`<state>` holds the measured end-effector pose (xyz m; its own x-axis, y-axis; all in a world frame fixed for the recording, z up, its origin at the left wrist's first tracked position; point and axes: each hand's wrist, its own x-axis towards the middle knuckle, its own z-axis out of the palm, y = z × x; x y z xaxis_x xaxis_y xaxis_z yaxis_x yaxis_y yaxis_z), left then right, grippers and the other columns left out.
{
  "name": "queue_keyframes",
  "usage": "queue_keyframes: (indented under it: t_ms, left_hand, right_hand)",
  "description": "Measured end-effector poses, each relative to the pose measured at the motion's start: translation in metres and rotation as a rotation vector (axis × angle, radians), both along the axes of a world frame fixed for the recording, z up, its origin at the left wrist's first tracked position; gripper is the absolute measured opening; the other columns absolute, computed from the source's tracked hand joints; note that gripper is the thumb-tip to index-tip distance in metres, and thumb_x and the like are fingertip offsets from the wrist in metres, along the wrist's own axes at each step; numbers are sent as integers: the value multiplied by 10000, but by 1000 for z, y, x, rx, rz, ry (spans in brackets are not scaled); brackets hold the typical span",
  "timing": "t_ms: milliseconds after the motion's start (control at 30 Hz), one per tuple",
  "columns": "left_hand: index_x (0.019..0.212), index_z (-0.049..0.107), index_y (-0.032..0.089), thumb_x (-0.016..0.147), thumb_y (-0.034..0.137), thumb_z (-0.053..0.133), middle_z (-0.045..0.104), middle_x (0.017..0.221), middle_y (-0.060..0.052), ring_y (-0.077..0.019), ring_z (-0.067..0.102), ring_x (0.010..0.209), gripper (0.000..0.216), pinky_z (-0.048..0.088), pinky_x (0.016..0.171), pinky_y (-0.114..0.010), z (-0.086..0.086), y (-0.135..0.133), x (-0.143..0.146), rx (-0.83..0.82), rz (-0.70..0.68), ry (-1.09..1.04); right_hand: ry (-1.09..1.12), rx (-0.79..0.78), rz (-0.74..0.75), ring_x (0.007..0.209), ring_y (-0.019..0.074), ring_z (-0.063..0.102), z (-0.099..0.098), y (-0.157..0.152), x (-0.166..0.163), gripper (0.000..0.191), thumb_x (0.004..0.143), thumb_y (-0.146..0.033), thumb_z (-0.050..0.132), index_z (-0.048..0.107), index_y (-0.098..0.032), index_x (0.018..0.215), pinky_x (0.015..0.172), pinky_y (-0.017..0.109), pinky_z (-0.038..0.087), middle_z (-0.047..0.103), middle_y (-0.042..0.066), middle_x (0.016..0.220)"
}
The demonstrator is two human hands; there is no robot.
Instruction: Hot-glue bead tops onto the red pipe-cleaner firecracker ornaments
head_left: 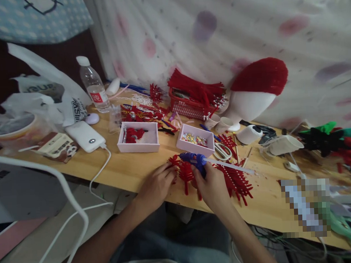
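Observation:
My right hand [212, 188] is closed round a blue hot glue gun [195, 160], whose clear glue stick [230, 165] juts out to the right. The gun's nozzle points left at a red pipe-cleaner piece [184, 172] lying on the wooden table [127, 169]. My left hand [156, 186] rests on the left side of that red piece, fingers curled on it. More red pipe-cleaner combs [235, 179] lie just right of my right hand.
Two pink trays [139, 137] [195, 139] hold red bits and beads. Behind stand a red basket [192, 104] of pipe cleaners, a mannequin head with a red cap [256, 88], scissors [222, 151], a water bottle [93, 85], a white power bank [85, 135] with a cable.

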<state>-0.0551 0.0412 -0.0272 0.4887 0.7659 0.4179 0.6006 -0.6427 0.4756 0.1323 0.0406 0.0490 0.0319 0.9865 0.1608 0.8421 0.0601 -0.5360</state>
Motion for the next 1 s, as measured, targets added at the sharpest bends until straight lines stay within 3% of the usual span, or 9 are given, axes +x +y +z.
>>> queue_keyframes:
  t_ms: [600,1000]
  left_hand:
    - [1220,625,132,946,87,496,677,1265,-110,-240,504,1336,306,466,1121,-422,2,-1,0,-26,18,14]
    - [1229,619,153,951,97,491,676,1268,-106,-251,504,1341,311,482,1105,-439,2,-1,-1,-21,26,-3]
  right_hand:
    - [-87,3,-2,593,210,582,-10,7,-3,258,912,-390,448,581,-194,808,561,280,332,644,74,657]
    - [-69,1,-3,507,184,522,-8,5,-2,280,910,-400,456,605,-190,801,522,273,303,614,50,592]
